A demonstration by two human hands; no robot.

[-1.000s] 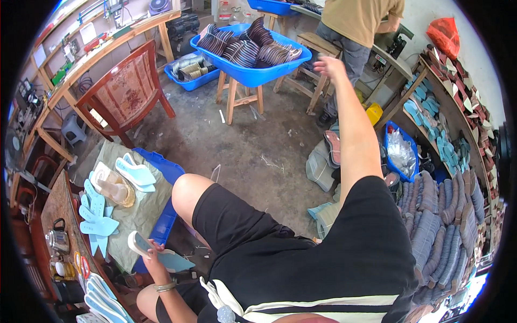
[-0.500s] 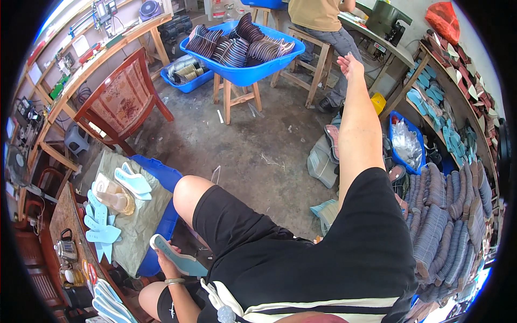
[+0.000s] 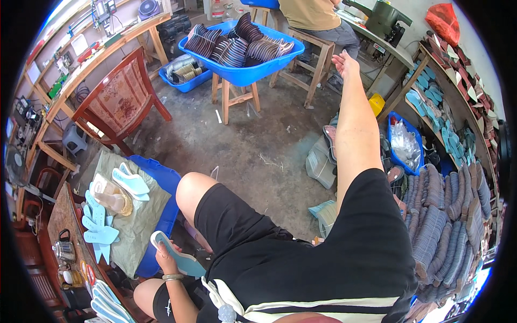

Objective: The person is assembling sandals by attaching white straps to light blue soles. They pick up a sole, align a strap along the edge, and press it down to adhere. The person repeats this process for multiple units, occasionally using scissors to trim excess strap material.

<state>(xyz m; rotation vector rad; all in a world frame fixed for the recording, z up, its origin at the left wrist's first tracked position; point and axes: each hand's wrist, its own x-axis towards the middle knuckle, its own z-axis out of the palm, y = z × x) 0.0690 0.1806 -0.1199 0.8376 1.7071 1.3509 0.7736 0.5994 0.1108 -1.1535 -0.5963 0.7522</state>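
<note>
My left hand (image 3: 168, 260) is closed around a light-blue insole with a pale edge (image 3: 188, 264), held low beside my left knee. My right arm is stretched far out ahead, and my right hand (image 3: 346, 64) is raised in the air, fingers extended and nothing visible in them. Left of my knee, a cloth-covered surface (image 3: 145, 215) bears a glue-coloured container (image 3: 114, 198), a small stack of blue insoles (image 3: 131, 182) and a fanned row of light-blue pieces (image 3: 99, 226). More pale insoles (image 3: 110, 301) are piled at the lower left.
A blue tub of dark curved soles (image 3: 242, 70) stands on a wooden stool ahead. A red-framed chair (image 3: 116, 105) is at left. Stacked grey soles (image 3: 436, 231) and loaded shelves (image 3: 447, 102) line the right. A co-worker (image 3: 312, 21) sits by a bench at the back.
The co-worker at the back has gone from legs reaching the floor to seated on the stool. My right hand has shifted slightly left; my left hand keeps its insole.
</note>
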